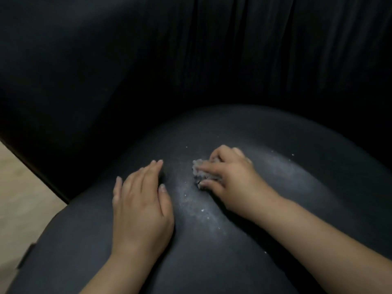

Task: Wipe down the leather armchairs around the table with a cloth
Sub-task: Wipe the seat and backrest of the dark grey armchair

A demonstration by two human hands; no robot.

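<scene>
Your right hand [231, 183] bunched what looked like a small grey cloth [200, 169] against the armchair seat [212, 251]; your left hand [141, 200] lay flat, fingers straight.

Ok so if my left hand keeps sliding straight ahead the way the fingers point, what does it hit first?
Probably nothing for a stretch: the left hand lies flat on the seat cushion, fingers aimed at bare leather. It would likely reach the dark backrest first, passing left of the cloth; depth is unclear.
</scene>
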